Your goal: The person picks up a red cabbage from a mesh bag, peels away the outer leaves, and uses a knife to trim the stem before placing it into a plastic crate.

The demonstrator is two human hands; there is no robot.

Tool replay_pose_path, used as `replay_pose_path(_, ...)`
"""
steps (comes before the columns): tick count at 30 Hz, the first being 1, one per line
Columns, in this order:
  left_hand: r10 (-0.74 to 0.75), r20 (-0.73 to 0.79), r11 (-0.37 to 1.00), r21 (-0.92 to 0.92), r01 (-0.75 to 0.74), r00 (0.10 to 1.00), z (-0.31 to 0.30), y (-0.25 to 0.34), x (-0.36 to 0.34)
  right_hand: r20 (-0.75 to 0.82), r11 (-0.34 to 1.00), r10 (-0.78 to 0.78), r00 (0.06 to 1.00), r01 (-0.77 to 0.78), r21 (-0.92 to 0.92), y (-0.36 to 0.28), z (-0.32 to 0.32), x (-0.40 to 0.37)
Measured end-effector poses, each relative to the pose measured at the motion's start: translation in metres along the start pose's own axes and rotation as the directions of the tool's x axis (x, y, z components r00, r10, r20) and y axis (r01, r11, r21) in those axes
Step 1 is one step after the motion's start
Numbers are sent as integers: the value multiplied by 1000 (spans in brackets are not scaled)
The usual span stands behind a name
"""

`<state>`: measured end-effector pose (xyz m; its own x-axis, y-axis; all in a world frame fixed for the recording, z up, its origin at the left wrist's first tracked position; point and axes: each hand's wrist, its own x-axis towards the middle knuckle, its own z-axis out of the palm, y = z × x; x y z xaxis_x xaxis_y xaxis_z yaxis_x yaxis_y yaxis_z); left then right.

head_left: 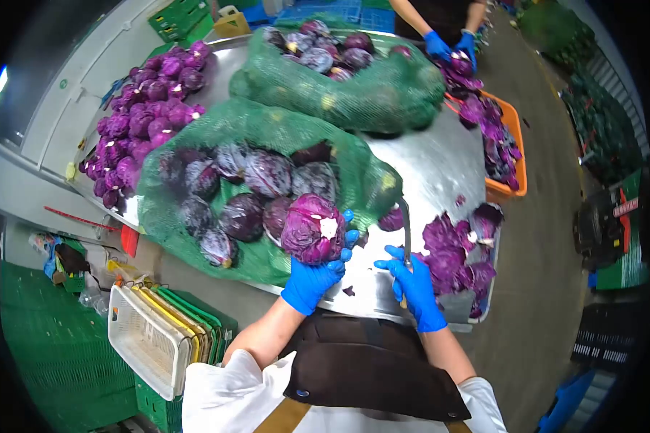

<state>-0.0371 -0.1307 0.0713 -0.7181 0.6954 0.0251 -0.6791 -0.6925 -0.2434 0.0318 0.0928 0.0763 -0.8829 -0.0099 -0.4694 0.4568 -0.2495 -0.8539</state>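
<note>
In the head view my left hand [316, 278], in a blue glove, is wrapped round a purple cabbage [312, 229] from below and the right. A pale cut stem on the cabbage faces right. My right hand [414, 289], also gloved in blue, grips a knife [406, 229] whose dark, narrow blade points away from me. The blade is apart from the cabbage. Beside my left hand lies a green mesh bag [267, 119], spread open with several purple cabbages [242, 216] in it. Loose purple leaves [448, 249] are piled to the right of the knife.
A metal table [440, 162] bears a second mesh bag [339, 101] and a heap of trimmed cabbages [148, 119]. Across it, a co-worker's gloved hands [448, 47] handle a cabbage. An orange crate [516, 137] holds leaves. Stacked baskets [148, 339] stand at lower left.
</note>
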Motion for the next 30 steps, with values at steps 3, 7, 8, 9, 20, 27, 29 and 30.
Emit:
replay_pose_path(3,47,46,999,-10,-47,998,18,41,-11,-71,998,-49,996,52,36,11,27,13)
replay_pose_path(7,303,63,933,183,-310,951,79,122,-19,-174,995,-43,984,57,76,22,48,31)
replay_pose_path(8,390,87,888,228,-399,917,96,142,-18,-190,991,-43,981,65,113,32,46,35)
replay_pose_path(9,441,95,865,220,-451,892,110,175,-19,-192,992,-39,981,61,109,35,47,35)
replay_pose_path(20,950,81,241,421,-874,301,202,474,-69,-537,970,-9,844,138,200,68,39,59)
replay_pose_path(27,978,210,-132,586,-799,-8,212,565,-101,-654,974,53,755,104,199,56,27,72)
replay_pose_path(29,959,267,-236,557,-797,-97,220,595,-110,-667,982,74,742,61,177,54,24,71)
replay_pose_path(30,945,301,-280,542,-792,-128,222,610,-119,-669,985,88,738,37,169,55,24,71)
